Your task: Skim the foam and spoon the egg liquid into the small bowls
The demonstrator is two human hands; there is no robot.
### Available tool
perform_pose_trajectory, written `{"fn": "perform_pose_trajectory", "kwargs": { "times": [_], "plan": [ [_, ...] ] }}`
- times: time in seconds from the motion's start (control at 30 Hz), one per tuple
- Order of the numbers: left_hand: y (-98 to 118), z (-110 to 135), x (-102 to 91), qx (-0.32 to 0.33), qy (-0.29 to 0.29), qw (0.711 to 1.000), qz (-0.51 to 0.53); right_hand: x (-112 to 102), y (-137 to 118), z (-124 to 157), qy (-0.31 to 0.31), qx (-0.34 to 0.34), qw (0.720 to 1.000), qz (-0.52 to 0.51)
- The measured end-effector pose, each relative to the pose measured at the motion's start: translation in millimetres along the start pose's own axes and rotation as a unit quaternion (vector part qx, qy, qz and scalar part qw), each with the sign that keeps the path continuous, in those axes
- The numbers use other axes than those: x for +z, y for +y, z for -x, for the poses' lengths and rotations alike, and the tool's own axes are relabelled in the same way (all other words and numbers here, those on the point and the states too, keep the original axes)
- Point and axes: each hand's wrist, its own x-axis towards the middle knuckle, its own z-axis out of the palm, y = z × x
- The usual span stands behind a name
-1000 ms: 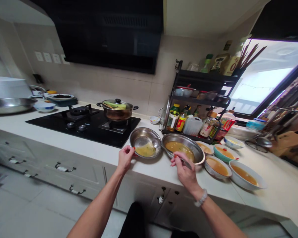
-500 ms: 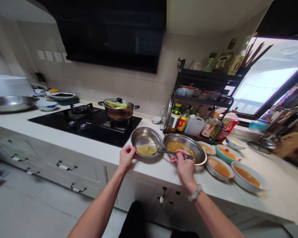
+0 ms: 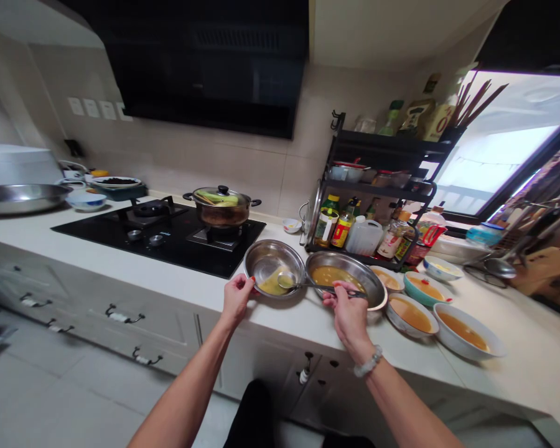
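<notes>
- Countertop (image 3: 182, 267): carried both work vessels close to its front edge, to the right of the black stovetop (image 3: 182, 244).
- Steel basin (image 3: 256, 264): stood just beyond the front right corner of the stovetop. A shallow pool of yellowish liquid (image 3: 271, 287) lay in its near part.
- Second steel basin (image 3: 377, 285): stood just beside the first, on the side away from the stovetop, and held more of the brownish-yellow liquid.
- Left hand (image 3: 237, 300): grip narrow; thumb and fingers pinched the near left rim of the steel basin.
- Right hand (image 3: 349, 316): fingers closed around the dark handle of a ladle (image 3: 321, 287), above the second steel basin.
- Ladle: extended across the adjoining rims; its cup sat at the liquid in the steel basin. Contact between shaft and rims could not be determined.
- White bowl (image 3: 493, 350), patterned bowl (image 3: 396, 320) and turquoise bowl (image 3: 416, 295): grouped beyond the second steel basin, each holding orange-brown liquid. The white bowl and patterned bowl were nearest the front edge.
- Lidded pot (image 3: 221, 216): rested over the burner near the stovetop's right edge.
- Black rack (image 3: 392, 144): stood toward the countertop's back edge, behind the second steel basin, with bottles on its lowest level.
</notes>
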Motion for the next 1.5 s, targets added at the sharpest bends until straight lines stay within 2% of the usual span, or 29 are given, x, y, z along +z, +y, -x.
{"fn": "perform_pose_trajectory", "kwargs": {
  "times": [0.4, 0.6, 0.87, 1.0, 1.07, 1.17, 1.27, 1.33, 1.37, 1.4, 1.43, 1.5],
  "plan": [
    [5, 2, 2.5, -0.003, 0.005, 1.000, 0.001, 2, -9, 1, -0.004, 0.028, 0.999, -0.032],
    [1, 0, 0.8, -0.003, 0.000, 1.000, 0.011, -4, -20, -6, 0.014, 0.025, 0.998, -0.060],
    [1, 1, 1.5, -0.010, 0.003, 1.000, 0.023, -42, -45, -38, 0.062, -0.038, 0.996, -0.043],
    [-1, 0, 0.5, -0.009, -0.001, 0.999, 0.030, -66, -49, -45, 0.081, -0.105, 0.990, 0.047],
    [-3, -1, -0.2, -0.006, -0.003, 1.000, 0.030, -77, -50, -41, 0.045, -0.153, 0.976, 0.147],
    [-5, -2, -0.5, -0.002, -0.005, 0.999, 0.031, -92, -49, -34, -0.044, -0.253, 0.927, 0.272],
    [-3, -1, 0.1, -0.007, -0.001, 0.999, 0.032, -104, -47, -31, -0.140, -0.394, 0.847, 0.327],
    [-2, -1, 0.6, -0.009, 0.001, 1.000, 0.028, -107, -47, -32, -0.178, -0.479, 0.786, 0.349],
    [-2, -1, 0.8, -0.008, 0.002, 1.000, 0.026, -106, -48, -31, -0.184, -0.504, 0.766, 0.354],
    [-1, -1, 0.9, -0.007, 0.002, 1.000, 0.025, -103, -49, -29, -0.181, -0.513, 0.761, 0.353],
    [-1, 0, 0.9, -0.006, 0.003, 1.000, 0.023, -98, -50, -26, -0.172, -0.508, 0.770, 0.345],
    [-1, 0, 0.7, -0.005, 0.001, 1.000, 0.020, -85, -51, -17, -0.148, -0.463, 0.816, 0.312]
  ]
}}
